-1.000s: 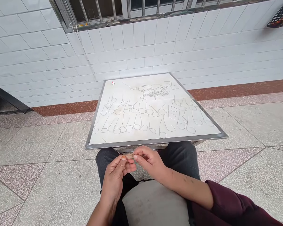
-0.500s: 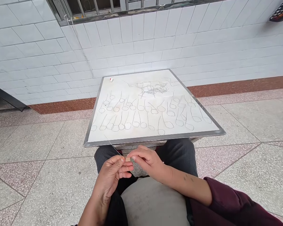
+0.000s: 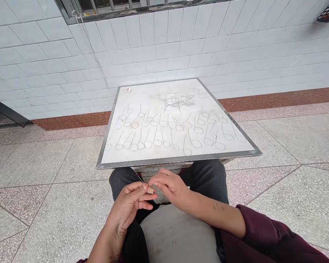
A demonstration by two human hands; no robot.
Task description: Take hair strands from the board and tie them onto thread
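Note:
My left hand [image 3: 130, 202] is over my lap, thumb and index finger pinched on a thin wire [image 3: 135, 170] and a small tan block [image 3: 150, 190]. One end of the wire sticks up and left toward the table edge. From the right, my right hand [image 3: 172, 188] meets it, its thumb and fingertips closed at the wire beside the block. The exact contact under those fingertips is hidden. Ahead, on the white tabletop [image 3: 159, 157], lie several wires with a round loop at one end [image 3: 187, 152], set out in rough rows.
Behind the looped wires is a tangle of loose wires [image 3: 179, 101]. A small red-and-white object [image 3: 129, 90] sits at the table's far left corner. A metal rim [image 3: 178, 161] borders the tabletop. The tiled wall [image 3: 159, 54] stands just behind it.
The tan block has tilted and shifted slightly right and down. The wire's free end has swung a little to the right. Both hands stay together at nearly the same place.

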